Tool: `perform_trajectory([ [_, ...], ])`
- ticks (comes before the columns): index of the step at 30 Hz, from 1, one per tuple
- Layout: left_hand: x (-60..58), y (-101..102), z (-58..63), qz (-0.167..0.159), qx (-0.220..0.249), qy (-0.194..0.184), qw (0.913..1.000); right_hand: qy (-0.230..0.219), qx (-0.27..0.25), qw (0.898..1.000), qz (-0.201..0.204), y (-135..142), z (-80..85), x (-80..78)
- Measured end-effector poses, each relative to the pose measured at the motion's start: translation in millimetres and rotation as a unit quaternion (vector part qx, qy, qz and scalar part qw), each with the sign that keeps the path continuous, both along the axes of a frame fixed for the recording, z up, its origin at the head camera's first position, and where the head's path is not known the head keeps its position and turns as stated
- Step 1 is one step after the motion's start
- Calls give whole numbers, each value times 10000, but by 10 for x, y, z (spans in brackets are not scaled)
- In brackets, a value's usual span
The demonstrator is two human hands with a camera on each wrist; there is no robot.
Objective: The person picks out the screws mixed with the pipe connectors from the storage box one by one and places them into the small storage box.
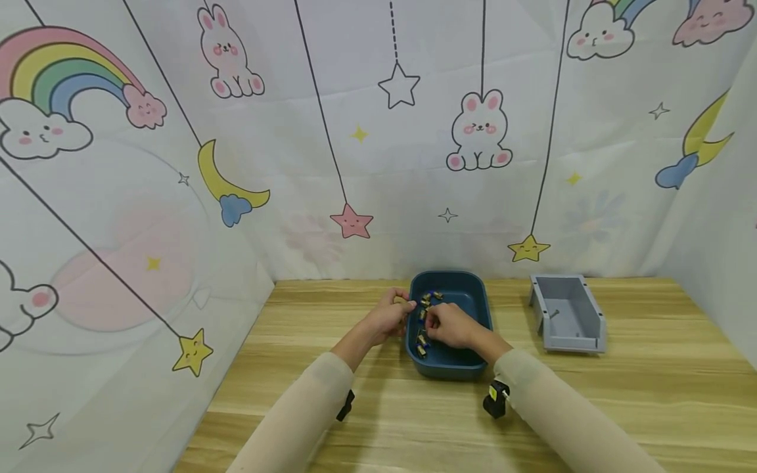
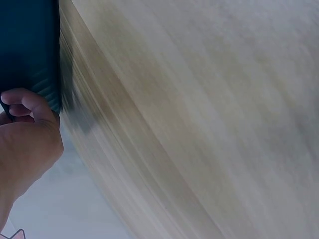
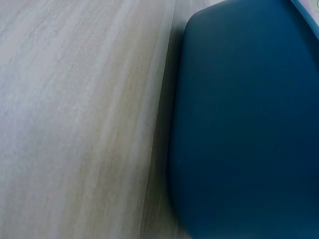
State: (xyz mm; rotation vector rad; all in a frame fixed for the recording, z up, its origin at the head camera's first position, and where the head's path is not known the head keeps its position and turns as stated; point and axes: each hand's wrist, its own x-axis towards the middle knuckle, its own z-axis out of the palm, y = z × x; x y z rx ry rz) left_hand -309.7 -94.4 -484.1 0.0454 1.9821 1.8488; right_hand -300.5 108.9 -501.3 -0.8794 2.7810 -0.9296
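Note:
A deep blue plastic bin (image 1: 455,372) stands on the table. Inside, along its left side, lie several small brass-coloured and blue pieces (image 1: 422,350), too small to identify. My left hand (image 1: 387,316) grips the bin's left rim; in the left wrist view its fingers (image 2: 31,102) are curled at the bin's edge. Reaching over the right rim, my right hand (image 1: 454,325) is inside the bin with bent fingers beside the small pieces. Whether it pinches one is hidden. The right wrist view has only the bin's outer wall (image 3: 244,124) and the table.
Right of the bin stands a grey open-fronted parts tray (image 1: 570,343) with a screw (image 1: 554,313) in it. The wood-grain table (image 1: 331,309) meets a printed cloth backdrop (image 1: 414,249) behind, with more cloth at both sides.

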Motion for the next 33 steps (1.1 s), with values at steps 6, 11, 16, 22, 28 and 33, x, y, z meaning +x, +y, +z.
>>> perform_trajectory([
  [6,3,-3,-3,-4,-25,-6,10000,-24,-65,10000,7,5,-3,-19],
  [11,7,1,-2,3,-26,7,10000,77,-151,9999,12,16,-26,-25],
  [16,4,-2,4,-26,-8,-16,10000,115,-132,9998,-33,5,-21,-24],
  [22,-2,-4,6,-41,-10,-18,10000,-14,-53,9999,-123,-1,6,-13],
  [28,-19,-9,-18,-35,-28,24,10000,3,-96,9999,-136,-1,-15,-28],
  [33,-29,-6,-25,-71,-21,-23,10000,16,-190,9997,-119,1,-33,-31],
])
